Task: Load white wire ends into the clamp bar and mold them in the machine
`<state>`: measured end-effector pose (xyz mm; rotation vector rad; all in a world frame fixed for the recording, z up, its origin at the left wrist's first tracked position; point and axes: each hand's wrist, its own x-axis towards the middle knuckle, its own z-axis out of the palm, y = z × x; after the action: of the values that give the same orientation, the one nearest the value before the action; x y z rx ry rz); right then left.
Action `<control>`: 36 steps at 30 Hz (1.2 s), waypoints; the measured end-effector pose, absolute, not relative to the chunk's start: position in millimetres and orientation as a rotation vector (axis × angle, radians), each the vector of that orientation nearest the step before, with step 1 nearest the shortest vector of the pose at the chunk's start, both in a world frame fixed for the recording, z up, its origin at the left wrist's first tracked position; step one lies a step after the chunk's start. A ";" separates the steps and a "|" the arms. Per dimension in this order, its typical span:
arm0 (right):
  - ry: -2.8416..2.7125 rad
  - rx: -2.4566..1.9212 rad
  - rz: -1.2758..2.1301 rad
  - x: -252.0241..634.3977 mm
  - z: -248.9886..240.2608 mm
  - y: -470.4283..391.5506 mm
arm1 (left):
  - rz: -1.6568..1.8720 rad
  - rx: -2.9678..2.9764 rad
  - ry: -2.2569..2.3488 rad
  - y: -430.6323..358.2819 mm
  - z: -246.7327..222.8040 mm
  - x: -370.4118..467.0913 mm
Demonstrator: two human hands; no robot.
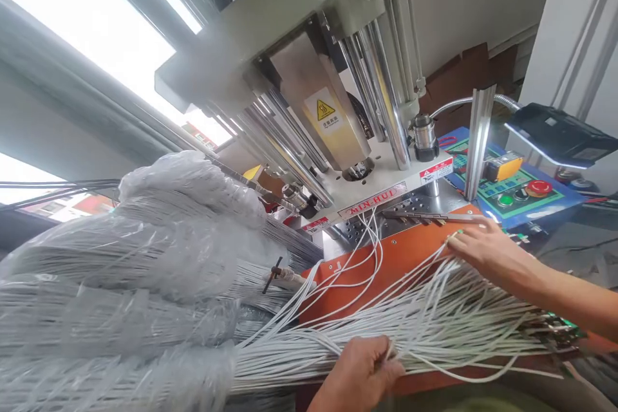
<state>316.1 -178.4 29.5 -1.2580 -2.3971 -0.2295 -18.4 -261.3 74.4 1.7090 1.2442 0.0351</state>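
A large bundle of white cables [434, 322] lies along the front of the orange machine table [415, 241]. My left hand [362, 370] is at the near edge of the bundle, thumb and fingers closed on a white cable. Farther right, my right hand [483, 248] pinches the end of one or more white cables above the bundle; small green bits show by its fingertips. A thin metal strip [434, 215] lies just beyond that hand. Several loose cables [371, 244] loop from the bundle up to the press plate.
A press [357, 199] with steel columns stands ahead. Plastic-wrapped cable bundles [145, 270] are piled at left. At right are a blue control panel [526, 187] with a red button, an upright metal profile [477, 141] and a black lamp [560, 132]. A T-handled clamp [277, 273] juts out mid-left.
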 end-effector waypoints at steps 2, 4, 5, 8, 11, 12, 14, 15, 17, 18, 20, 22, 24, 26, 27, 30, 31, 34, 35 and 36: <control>-2.481 -1.257 -0.264 301.0 32.4 -183.8 | 0.027 1.553 1.113 -257.5 78.8 -5.3; -2.534 -1.186 -0.367 281.7 39.7 -189.3 | 0.121 1.377 0.942 -248.1 82.0 17.6; -2.560 -1.133 -0.412 272.6 43.2 -191.2 | 0.202 1.296 0.876 -241.6 82.0 31.8; -2.648 -0.971 -0.470 258.2 47.9 -191.1 | 0.421 1.094 0.808 -220.2 74.7 74.8; -2.593 -0.887 -0.414 274.7 49.1 -183.8 | 0.486 0.994 0.820 -206.2 62.9 101.2; -2.553 -0.890 -0.368 286.9 50.4 -181.5 | 0.501 1.003 0.826 -204.4 59.7 105.2; -2.494 -0.964 -0.219 316.3 53.6 -179.3 | 0.519 1.036 0.830 -203.7 55.2 107.9; -2.468 -1.032 -0.128 331.1 54.6 -179.6 | 0.514 1.040 0.831 -204.0 53.7 108.0; -2.386 -1.173 0.049 354.8 53.1 -182.1 | 0.493 1.019 0.870 -204.2 52.1 108.4; -2.340 -1.217 0.150 362.1 50.6 -184.1 | 0.489 1.003 0.906 -203.7 51.7 109.2; -2.237 -1.218 0.411 366.6 43.6 -189.0 | 0.485 0.986 0.959 -201.2 51.9 112.6; -2.115 -1.162 0.678 360.5 37.2 -193.7 | 0.475 0.984 0.982 -197.5 53.4 117.3; -2.002 -1.132 0.845 349.4 32.8 -196.5 | 0.475 0.985 0.989 -193.4 55.8 121.7; -1.921 -1.154 0.937 338.3 30.1 -196.5 | 0.493 0.986 0.996 -190.2 59.0 124.9; -1.892 -1.167 0.992 333.3 29.4 -195.6 | 0.507 0.988 0.990 -189.1 60.7 126.1; -1.738 -1.149 1.267 319.8 30.9 -191.9 | 0.562 1.006 0.944 -187.3 65.9 128.4; -1.674 -1.106 1.387 315.7 32.1 -190.5 | 0.574 1.018 0.930 -187.2 67.2 128.9; -1.526 -0.982 1.612 308.3 31.7 -186.3 | 0.565 1.070 0.924 -186.4 68.9 128.9; -1.542 -1.004 1.578 309.0 29.0 -185.1 | 0.567 1.085 0.932 -185.7 68.5 127.9; -1.611 -1.083 1.457 312.0 25.2 -184.6 | 0.587 1.094 0.943 -184.5 67.9 126.4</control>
<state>312.0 -184.6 25.2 -1.0830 -1.6113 1.4572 126.4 -184.5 67.9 1.0937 0.9434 0.5870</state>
